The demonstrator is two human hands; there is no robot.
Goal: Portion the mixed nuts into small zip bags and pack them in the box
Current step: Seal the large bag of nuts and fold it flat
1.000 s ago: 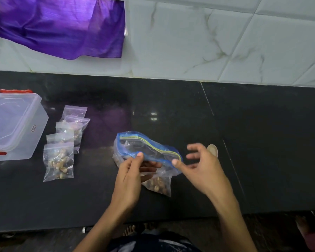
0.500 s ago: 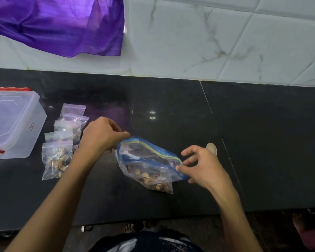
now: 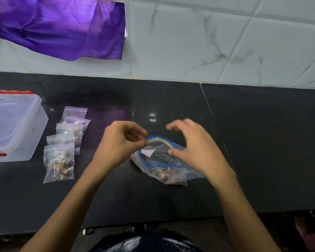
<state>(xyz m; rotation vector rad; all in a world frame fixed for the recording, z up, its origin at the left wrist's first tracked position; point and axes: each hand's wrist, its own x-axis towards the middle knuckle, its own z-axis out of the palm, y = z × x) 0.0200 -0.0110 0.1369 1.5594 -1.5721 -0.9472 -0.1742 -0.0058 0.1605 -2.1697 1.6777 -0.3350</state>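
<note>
- My left hand (image 3: 122, 140) pinches the left end of the zip strip of the large blue-edged zip bag (image 3: 164, 160), thumb and fingertip closed on it.
- My right hand (image 3: 193, 148) hovers over the bag's right half with fingers spread and loosely bent; it grasps nothing that I can make out.
- The large bag lies on the black counter (image 3: 262, 142) at the centre of the frame, the mixed nuts (image 3: 164, 174) heaped in its lower corner.
- Risk, as I judge it: if I lift by that one corner with the mouth unsealed, the bag could tip and spill nuts over the counter edge near me.
- Another risk: the thin film could slip from such a small pinch, since the nuts' weight sits well away from it.
- Count: one large bag; one clear lidded box (image 3: 13, 124) with red clips at the left edge, lid on.
- Count: five small zip bags (image 3: 59, 162) in an overlapping row just right of the box, the nearest ones holding nuts; the farthest is too dim to judge.
- One purple cloth (image 3: 62, 28) hangs at the upper left.
</note>
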